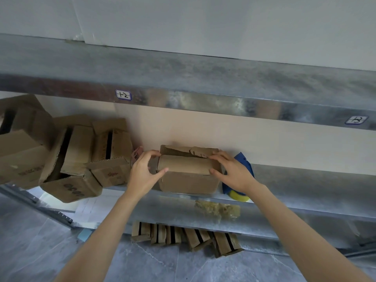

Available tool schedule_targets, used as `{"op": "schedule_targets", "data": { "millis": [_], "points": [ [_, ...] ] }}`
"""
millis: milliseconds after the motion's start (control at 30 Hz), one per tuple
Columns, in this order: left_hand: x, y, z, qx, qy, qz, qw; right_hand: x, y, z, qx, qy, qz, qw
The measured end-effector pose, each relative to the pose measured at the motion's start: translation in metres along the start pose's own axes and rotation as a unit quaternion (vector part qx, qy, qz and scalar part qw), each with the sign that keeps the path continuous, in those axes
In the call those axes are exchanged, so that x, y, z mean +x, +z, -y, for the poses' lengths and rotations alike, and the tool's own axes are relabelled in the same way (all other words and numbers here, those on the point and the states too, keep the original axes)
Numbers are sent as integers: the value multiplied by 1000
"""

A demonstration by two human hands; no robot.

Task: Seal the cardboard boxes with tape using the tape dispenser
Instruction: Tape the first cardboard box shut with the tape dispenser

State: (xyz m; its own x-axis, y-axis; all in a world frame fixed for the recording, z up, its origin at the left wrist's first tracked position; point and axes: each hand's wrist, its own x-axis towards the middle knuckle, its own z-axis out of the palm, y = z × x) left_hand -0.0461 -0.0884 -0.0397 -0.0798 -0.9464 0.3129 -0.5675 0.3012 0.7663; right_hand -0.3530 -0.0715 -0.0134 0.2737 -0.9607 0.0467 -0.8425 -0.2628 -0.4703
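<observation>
From the head view, the cardboard box (187, 180) I'm working on sits on the metal shelf (305, 184), close to its front edge and about midway along it. My left hand (142, 169) grasps the box's left end and my right hand (234, 171) its right end. On each side the fingers (152, 153) curl over the top onto the flaps and the thumb presses the near flap (183, 165) from the front. The far flap (179, 150) has a ragged, torn edge and stands a little proud, so the seam is not yet flat. I judge I'm at the closing step, ahead of any taping. To do it well I should press both flaps down until their edges meet evenly, hold the seam with one hand only, and free the other for the tape dispenser (247, 169). It lies on the shelf just beside the box's right end, partly behind my right hand, with its yellowish roll at the shelf's front edge. The torn edge may lift under the tape, so I'd smooth it first. A pile of open boxes (71, 155) crowds the shelf's left end.
</observation>
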Motion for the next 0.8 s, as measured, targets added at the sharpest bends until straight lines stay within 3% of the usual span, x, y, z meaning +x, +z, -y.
{"op": "schedule_targets", "data": {
  "millis": [200, 400, 800],
  "points": [
    [4, 2, 12, 39, 5, -14, 999, -8, -1, 3, 16, -6, -6, 1000],
    [-9, 17, -17, 97, -24, -80, 992, -4, 2, 3, 49, -3, 2, 999],
    [-23, 39, -28, -4, -43, -10, 999, -9, -1, 8, 32, 18, -13, 999]
  ]
}}
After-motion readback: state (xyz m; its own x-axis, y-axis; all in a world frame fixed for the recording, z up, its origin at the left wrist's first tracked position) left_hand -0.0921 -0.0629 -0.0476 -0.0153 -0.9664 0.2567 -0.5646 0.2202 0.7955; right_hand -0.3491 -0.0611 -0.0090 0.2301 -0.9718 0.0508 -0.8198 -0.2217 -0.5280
